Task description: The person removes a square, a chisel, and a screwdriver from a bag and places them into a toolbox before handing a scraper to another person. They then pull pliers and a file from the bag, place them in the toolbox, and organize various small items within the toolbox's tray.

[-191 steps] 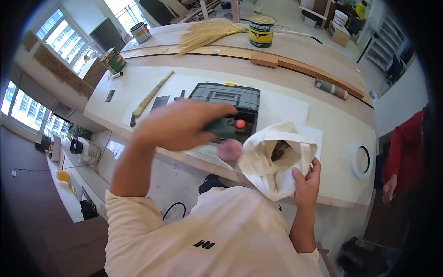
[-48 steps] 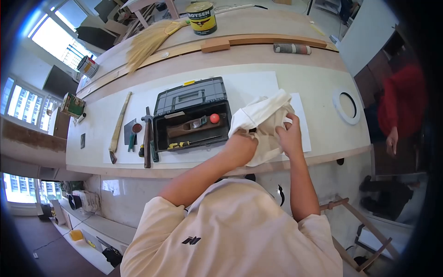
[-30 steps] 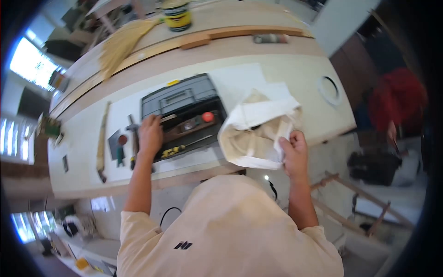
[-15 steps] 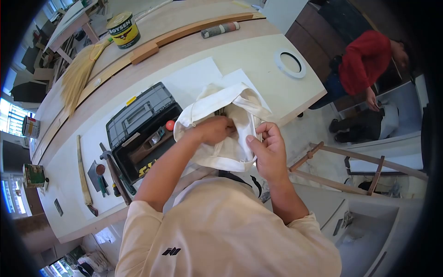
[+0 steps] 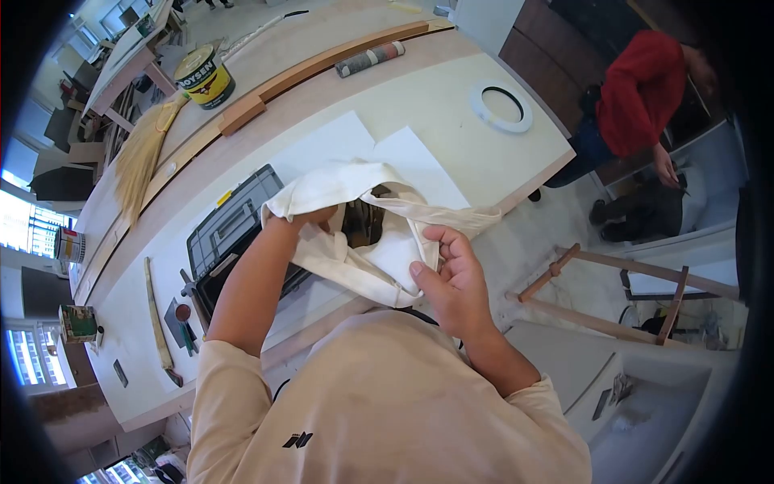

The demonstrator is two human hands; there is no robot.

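Observation:
A white canvas bag [image 5: 334, 184] is held up in front of me with its mouth spread, overlapping the near side of the black toolbox [image 5: 226, 222]. My right hand [image 5: 454, 282] pinches the bag's right rim between thumb and fingers. Reaching under a fold at the left of the mouth, my left hand [image 5: 317, 218] is partly covered by cloth, its fingers mostly hidden. Dark, metallic-looking items [image 5: 363, 222] show inside the bag, just right of my left hand.
White sheets [image 5: 419, 165] lie beyond the bag. A roll of edging tape [image 5: 522, 119], a paint can [image 5: 205, 79], a soft broom [image 5: 139, 165] and a long-handled tool [image 5: 155, 323] rest on the worktable. A person in red [image 5: 641, 89] bends at the right, near a wooden frame [image 5: 613, 310].
My left hand has moved left from the bag's middle to its left side, exposing the dark items inside. The bag has shifted left over the toolbox, my right hand still gripping its rim.

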